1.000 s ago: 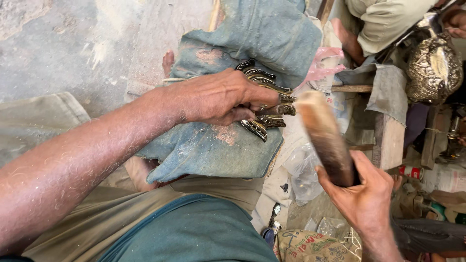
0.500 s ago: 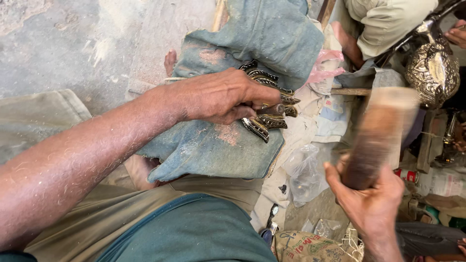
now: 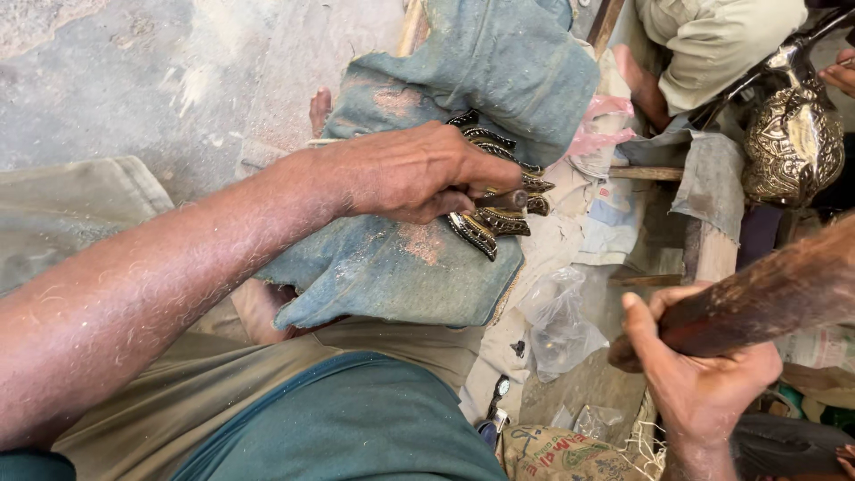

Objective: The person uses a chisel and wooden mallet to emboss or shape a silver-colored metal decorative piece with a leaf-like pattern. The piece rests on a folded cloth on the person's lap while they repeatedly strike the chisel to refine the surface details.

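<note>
My left hand [image 3: 411,173] rests on a worn blue cloth [image 3: 419,258] and grips a short metal punch [image 3: 504,199], its tip set against a cluster of dark, brass-edged curved metal pieces [image 3: 499,207]. My right hand [image 3: 695,374] is at the lower right, closed around the handle of a thick wooden mallet [image 3: 766,298] that is raised and angled up to the right, well clear of the punch.
A clear plastic bag [image 3: 559,322] lies on the ground between my hands. Another person [image 3: 712,44] sits at the top right beside an ornate embossed brass vessel [image 3: 793,142]. A wooden block [image 3: 708,254] and a printed sack [image 3: 570,454] lie nearby.
The mallet has swung away from the punch and up to the right; a second ago its head was down beside the metal pieces. My left hand has stayed put.
</note>
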